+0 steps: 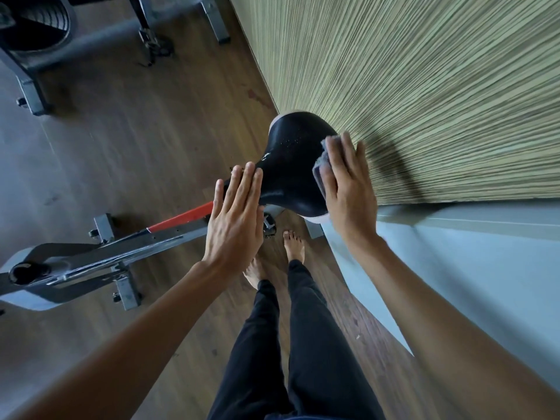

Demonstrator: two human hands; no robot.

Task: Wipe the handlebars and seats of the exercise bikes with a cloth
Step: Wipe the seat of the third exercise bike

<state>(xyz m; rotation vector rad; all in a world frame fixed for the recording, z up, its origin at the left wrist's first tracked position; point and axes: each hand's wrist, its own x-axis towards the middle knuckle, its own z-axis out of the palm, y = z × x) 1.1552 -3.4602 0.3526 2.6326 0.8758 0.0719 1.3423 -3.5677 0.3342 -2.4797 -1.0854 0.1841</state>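
A black bike seat (291, 165) stands in the middle of the view, on a grey and red exercise bike frame (127, 247). My right hand (348, 189) lies flat with straight fingers on a grey cloth (322, 165) and presses it against the seat's wide right side. My left hand (236, 219) is flat too, its straight fingers against the seat's narrow nose. The handlebars are out of view.
A wall with green striped panelling (424, 86) runs close along the right of the seat, above a pale ledge (454, 268). A second exercise bike (45, 40) stands at the top left on the wooden floor (136, 147). My bare feet (292, 244) are below the seat.
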